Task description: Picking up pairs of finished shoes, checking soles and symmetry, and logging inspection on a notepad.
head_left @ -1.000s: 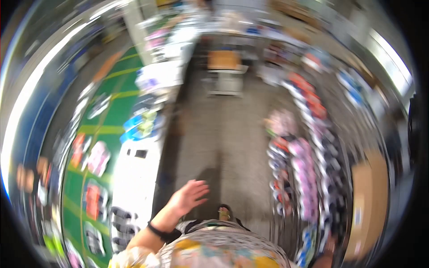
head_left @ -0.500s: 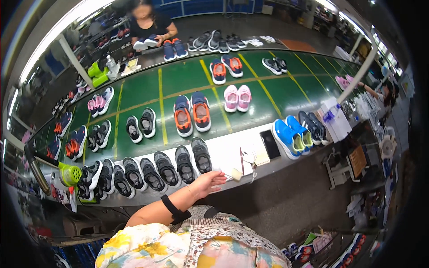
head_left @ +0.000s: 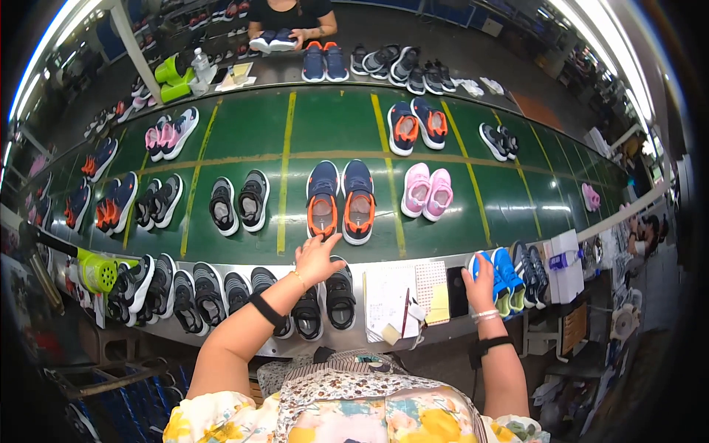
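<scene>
On the green conveyor belt [head_left: 251, 125] stands a pair of navy shoes with orange lining: the left shoe [head_left: 323, 193] and the right shoe [head_left: 357, 198]. My left hand [head_left: 317, 258] reaches over the near ledge, fingers spread at the heel of the left navy shoe; I cannot tell whether it touches. Bright blue sneakers [head_left: 505, 275] stand on the ledge at the right. My right hand [head_left: 481, 284] lies against the nearer blue sneaker and covers much of it, with fingers stretched out and thumb apart. Pink shoes [head_left: 416, 189] sit right of the navy pair.
Black-and-grey shoes [head_left: 209, 292] line the ledge at the left, some behind my left forearm. A notebook [head_left: 384, 303], a pen [head_left: 405, 310] and a dark phone [head_left: 457, 292] lie between my arms. Across the belt a person [head_left: 292, 22] holds shoes. A green fan [head_left: 97, 273] stands left.
My left hand has moved forward from the ledge to the navy shoes. My right hand has come into view at the blue sneakers. The whole view has shifted.
</scene>
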`<move>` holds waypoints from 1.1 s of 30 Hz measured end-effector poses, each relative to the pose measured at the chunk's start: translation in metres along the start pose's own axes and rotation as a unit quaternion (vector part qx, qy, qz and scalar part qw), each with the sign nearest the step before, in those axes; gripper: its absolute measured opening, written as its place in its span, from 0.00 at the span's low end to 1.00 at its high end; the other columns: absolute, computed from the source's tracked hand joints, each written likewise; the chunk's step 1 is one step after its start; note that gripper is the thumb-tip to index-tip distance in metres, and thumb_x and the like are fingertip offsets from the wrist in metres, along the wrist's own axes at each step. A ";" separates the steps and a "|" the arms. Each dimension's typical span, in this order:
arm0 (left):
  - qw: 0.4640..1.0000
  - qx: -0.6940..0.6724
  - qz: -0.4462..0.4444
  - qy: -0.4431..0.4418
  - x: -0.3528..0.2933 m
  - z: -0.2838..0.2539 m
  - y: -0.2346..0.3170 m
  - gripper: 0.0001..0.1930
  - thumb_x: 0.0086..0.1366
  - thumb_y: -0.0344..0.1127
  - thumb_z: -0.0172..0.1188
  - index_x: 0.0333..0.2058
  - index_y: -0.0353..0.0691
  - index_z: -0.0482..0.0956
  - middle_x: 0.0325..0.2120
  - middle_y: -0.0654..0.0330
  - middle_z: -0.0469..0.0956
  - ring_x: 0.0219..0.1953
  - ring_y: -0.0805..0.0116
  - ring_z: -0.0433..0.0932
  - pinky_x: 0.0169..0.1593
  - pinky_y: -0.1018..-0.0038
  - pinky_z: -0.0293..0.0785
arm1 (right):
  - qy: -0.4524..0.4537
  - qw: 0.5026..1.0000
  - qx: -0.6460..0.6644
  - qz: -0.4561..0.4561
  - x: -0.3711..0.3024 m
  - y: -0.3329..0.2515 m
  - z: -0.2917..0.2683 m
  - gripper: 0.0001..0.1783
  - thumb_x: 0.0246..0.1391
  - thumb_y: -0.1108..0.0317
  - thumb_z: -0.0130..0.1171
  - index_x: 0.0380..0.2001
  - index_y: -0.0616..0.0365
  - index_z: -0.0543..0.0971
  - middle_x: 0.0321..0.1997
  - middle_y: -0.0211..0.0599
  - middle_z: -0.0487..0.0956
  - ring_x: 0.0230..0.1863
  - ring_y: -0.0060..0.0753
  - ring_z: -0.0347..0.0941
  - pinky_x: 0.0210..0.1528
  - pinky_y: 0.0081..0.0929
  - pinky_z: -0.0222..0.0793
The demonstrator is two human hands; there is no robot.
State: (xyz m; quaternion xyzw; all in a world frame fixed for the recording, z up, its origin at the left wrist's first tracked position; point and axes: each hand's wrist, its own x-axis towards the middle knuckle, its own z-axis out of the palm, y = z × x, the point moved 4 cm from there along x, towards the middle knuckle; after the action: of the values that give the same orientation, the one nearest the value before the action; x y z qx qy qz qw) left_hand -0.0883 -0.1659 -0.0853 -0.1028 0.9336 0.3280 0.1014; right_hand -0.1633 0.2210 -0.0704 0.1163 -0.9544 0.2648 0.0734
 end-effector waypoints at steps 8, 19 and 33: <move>0.973 0.167 -0.153 -0.039 0.097 0.072 0.004 0.40 0.40 0.60 0.65 0.55 0.66 0.62 0.54 0.46 0.60 0.58 0.46 0.57 0.58 0.38 0.30 | -0.203 0.955 -0.214 -0.011 0.167 -0.017 0.124 0.40 0.35 0.56 0.66 0.56 0.38 0.63 0.56 0.55 0.60 0.59 0.56 0.55 0.57 0.49 0.51; 0.982 0.179 0.024 0.051 0.092 0.049 -0.035 0.25 0.47 0.61 0.56 0.36 0.50 0.76 0.34 0.53 0.72 0.42 0.55 0.73 0.58 0.38 0.31 | -0.300 0.933 -0.199 -0.006 0.206 0.036 0.197 0.34 0.35 0.46 0.64 0.46 0.54 0.74 0.41 0.53 0.75 0.45 0.52 0.69 0.48 0.38 0.65; 0.853 0.375 -0.324 0.165 0.020 -0.133 -0.256 0.25 0.47 0.41 0.59 0.47 0.50 0.69 0.45 0.54 0.68 0.51 0.58 0.65 0.53 0.48 0.52 | -0.254 0.954 -0.160 -0.013 0.139 -0.028 0.185 0.24 0.34 0.48 0.66 0.36 0.46 0.77 0.37 0.44 0.71 0.41 0.49 0.69 0.37 0.50 0.64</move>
State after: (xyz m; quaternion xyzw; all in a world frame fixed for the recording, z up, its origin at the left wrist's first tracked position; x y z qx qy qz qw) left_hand -0.0577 -0.4488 -0.1402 -0.4068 0.9023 -0.1199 0.0772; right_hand -0.3042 0.0757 -0.1859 0.1792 -0.9697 0.0694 -0.1505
